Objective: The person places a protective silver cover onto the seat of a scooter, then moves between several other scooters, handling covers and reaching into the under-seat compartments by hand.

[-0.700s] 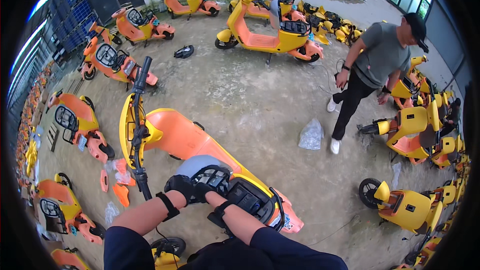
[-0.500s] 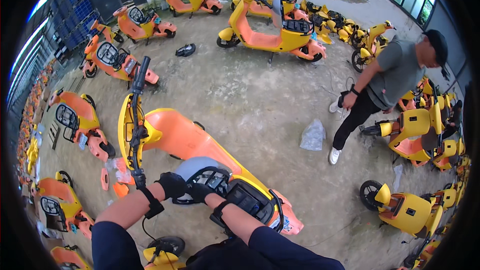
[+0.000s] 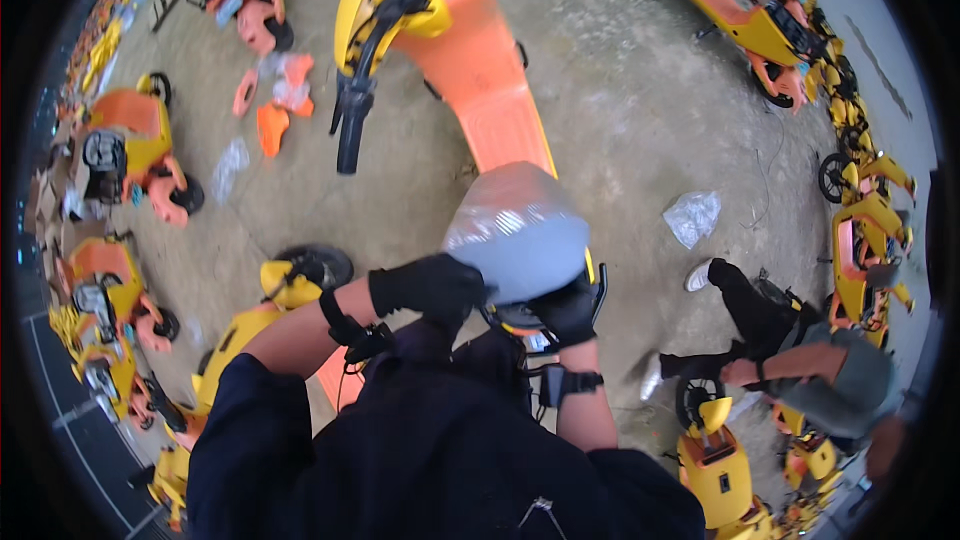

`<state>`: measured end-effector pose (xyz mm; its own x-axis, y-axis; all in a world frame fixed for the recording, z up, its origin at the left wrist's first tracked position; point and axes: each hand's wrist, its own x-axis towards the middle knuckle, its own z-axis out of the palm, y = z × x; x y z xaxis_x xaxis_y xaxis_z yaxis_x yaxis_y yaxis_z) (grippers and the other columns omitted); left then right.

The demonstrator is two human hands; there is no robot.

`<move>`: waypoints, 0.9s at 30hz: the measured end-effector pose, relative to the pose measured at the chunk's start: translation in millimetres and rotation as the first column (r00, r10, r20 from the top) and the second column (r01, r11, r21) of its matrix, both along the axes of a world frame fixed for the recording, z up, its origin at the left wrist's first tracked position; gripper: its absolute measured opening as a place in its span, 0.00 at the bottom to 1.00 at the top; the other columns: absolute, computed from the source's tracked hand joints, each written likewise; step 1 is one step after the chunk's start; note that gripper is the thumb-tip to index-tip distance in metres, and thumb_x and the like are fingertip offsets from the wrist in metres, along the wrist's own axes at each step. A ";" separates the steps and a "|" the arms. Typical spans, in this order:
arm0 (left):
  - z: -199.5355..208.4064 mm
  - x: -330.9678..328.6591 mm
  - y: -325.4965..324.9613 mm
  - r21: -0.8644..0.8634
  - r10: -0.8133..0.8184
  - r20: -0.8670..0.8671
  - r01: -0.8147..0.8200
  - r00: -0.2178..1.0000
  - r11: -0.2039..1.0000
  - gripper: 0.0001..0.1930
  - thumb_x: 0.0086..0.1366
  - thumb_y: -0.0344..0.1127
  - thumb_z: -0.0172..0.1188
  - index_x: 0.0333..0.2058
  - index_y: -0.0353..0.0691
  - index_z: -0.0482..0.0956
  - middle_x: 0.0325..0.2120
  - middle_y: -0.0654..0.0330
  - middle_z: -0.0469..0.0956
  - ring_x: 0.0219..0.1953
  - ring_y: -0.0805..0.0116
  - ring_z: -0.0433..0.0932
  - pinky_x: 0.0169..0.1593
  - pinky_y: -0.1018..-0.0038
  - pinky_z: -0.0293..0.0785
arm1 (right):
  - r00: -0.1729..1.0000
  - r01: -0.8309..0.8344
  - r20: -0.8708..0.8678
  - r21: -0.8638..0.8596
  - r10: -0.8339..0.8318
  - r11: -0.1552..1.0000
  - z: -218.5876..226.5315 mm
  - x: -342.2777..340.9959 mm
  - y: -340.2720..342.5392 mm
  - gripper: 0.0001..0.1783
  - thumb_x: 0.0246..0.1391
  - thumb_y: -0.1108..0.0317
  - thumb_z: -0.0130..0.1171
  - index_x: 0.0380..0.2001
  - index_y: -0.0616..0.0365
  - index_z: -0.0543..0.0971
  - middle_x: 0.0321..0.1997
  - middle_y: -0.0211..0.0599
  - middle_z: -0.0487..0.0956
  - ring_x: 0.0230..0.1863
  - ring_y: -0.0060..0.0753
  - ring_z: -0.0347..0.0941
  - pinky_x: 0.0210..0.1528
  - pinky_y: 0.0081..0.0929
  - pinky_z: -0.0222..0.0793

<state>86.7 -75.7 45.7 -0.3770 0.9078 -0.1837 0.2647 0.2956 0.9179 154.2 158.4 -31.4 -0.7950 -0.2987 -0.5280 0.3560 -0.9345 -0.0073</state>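
Note:
Directly ahead of me stands a yellow and orange scooter (image 3: 468, 70). Its light grey seat (image 3: 525, 252), partly wrapped in clear plastic film, is lowered over the rear of the scooter. My left hand (image 3: 430, 287), in a black glove, is closed at the near left edge of the seat, with its fingertips against it. At the near right edge my right hand (image 3: 566, 312), also gloved in black, is closed round the rim, its fingertips partly hidden by the seat. The handlebar (image 3: 372, 35) points toward me on the left.
Orange plastic parts (image 3: 272, 128) and clear wrapping lie on the floor at left. A crumpled clear bag (image 3: 692, 217) lies to the right, near a bending person (image 3: 830, 375). Other scooters (image 3: 130, 145) stand around, one yellow (image 3: 235, 340) close by my left arm.
The seat has gone from raised, with its underside and the storage well showing, to lowered. My hands have moved apart to its two sides. The view has turned and tilted down.

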 end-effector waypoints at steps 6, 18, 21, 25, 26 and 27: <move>-172.9 -23.4 -27.2 -0.071 0.619 0.229 -0.621 0.751 0.780 0.19 0.62 0.43 0.43 0.48 0.38 0.65 0.38 0.60 0.72 0.39 0.68 0.70 0.41 0.73 0.67 | 0.976 0.011 0.187 0.472 -0.112 0.882 -42.6 79.3 55.6 0.29 0.54 0.49 0.34 0.55 0.54 0.56 0.57 0.36 0.59 0.58 0.40 0.54 0.58 0.37 0.49; -213.1 -106.1 108.6 -0.137 0.397 -0.058 -0.401 0.916 0.906 0.22 0.62 0.48 0.38 0.47 0.39 0.67 0.48 0.52 0.66 0.52 0.60 0.62 0.55 0.71 0.55 | 0.899 -0.137 0.370 0.747 -0.235 0.651 -68.2 96.4 61.4 0.33 0.51 0.45 0.31 0.56 0.55 0.56 0.57 0.36 0.59 0.58 0.39 0.53 0.57 0.34 0.49; -232.2 -139.6 107.2 -0.190 0.358 0.308 -0.312 0.881 0.931 0.27 0.63 0.52 0.33 0.48 0.35 0.66 0.48 0.53 0.67 0.51 0.64 0.64 0.55 0.72 0.55 | 0.932 -0.199 0.329 0.815 -0.153 0.544 -39.8 92.5 45.9 0.34 0.51 0.45 0.31 0.56 0.55 0.55 0.58 0.35 0.59 0.57 0.40 0.55 0.56 0.35 0.52; -257.8 -130.7 118.5 0.316 0.487 -0.382 -0.385 0.785 0.867 0.23 0.60 0.50 0.42 0.43 0.37 0.69 0.40 0.52 0.72 0.41 0.56 0.71 0.48 0.68 0.63 | 0.931 -0.145 0.314 0.789 -0.188 0.597 -78.1 100.3 63.9 0.33 0.53 0.45 0.29 0.56 0.55 0.54 0.58 0.36 0.58 0.57 0.39 0.55 0.57 0.34 0.52; -260.4 -101.7 134.7 0.208 0.363 -0.574 -0.298 0.734 0.932 0.21 0.59 0.48 0.45 0.42 0.37 0.70 0.39 0.52 0.72 0.40 0.56 0.71 0.47 0.68 0.63 | 0.899 -0.165 0.356 0.814 -0.255 0.558 -74.6 101.6 58.5 0.33 0.53 0.45 0.28 0.57 0.55 0.54 0.58 0.36 0.58 0.57 0.39 0.54 0.57 0.34 0.52; -230.3 -85.4 143.7 0.143 0.427 -0.604 -0.435 0.673 0.889 0.17 0.59 0.44 0.46 0.41 0.38 0.70 0.40 0.54 0.72 0.42 0.57 0.70 0.47 0.68 0.64 | 0.811 -0.258 0.473 0.817 -0.344 0.516 -61.6 95.3 52.3 0.33 0.53 0.44 0.27 0.57 0.55 0.54 0.58 0.37 0.57 0.58 0.40 0.54 0.57 0.34 0.51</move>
<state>1.3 68.1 -184.6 -0.7586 0.6156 0.2136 0.5986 0.5288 0.6017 249.5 210.7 -93.0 -0.2906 0.5336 -0.7942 0.5338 -0.5985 -0.5974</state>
